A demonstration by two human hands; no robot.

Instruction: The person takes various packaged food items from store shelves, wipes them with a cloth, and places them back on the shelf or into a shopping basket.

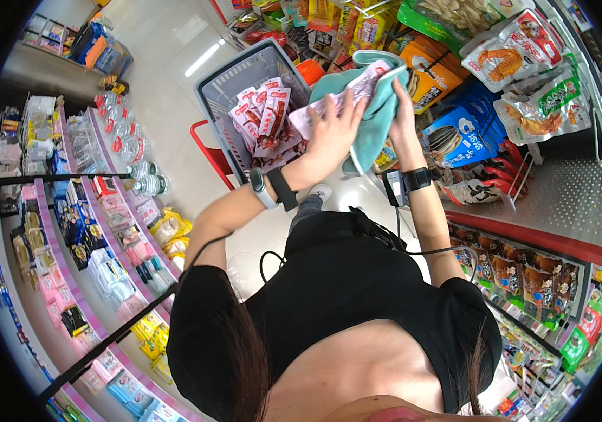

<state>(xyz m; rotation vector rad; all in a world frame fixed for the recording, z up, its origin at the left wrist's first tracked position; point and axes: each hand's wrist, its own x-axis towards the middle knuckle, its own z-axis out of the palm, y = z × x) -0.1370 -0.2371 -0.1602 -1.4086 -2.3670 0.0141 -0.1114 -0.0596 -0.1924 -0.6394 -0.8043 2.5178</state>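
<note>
My left hand [336,125] lies over a pink-and-white snack packet [354,89], its fingers spread across the packet's face. Under and around that packet is a green cloth [380,118], folded over its upper end. My right hand [402,113] grips the cloth from the right side, thumb up. Just left of my hands stands a grey plastic basket [209,105], in which several similar snack packets [273,116] lie in a pile. The back of the packet in my hands is hidden by the cloth.
A red stool or frame [211,158] stands beside the basket. Hanging snack bags [461,137] crowd the rack on the right, above a perforated metal shelf [569,174]. Water bottles [129,147] stand on the floor at left, by long shelves of packaged goods [106,264].
</note>
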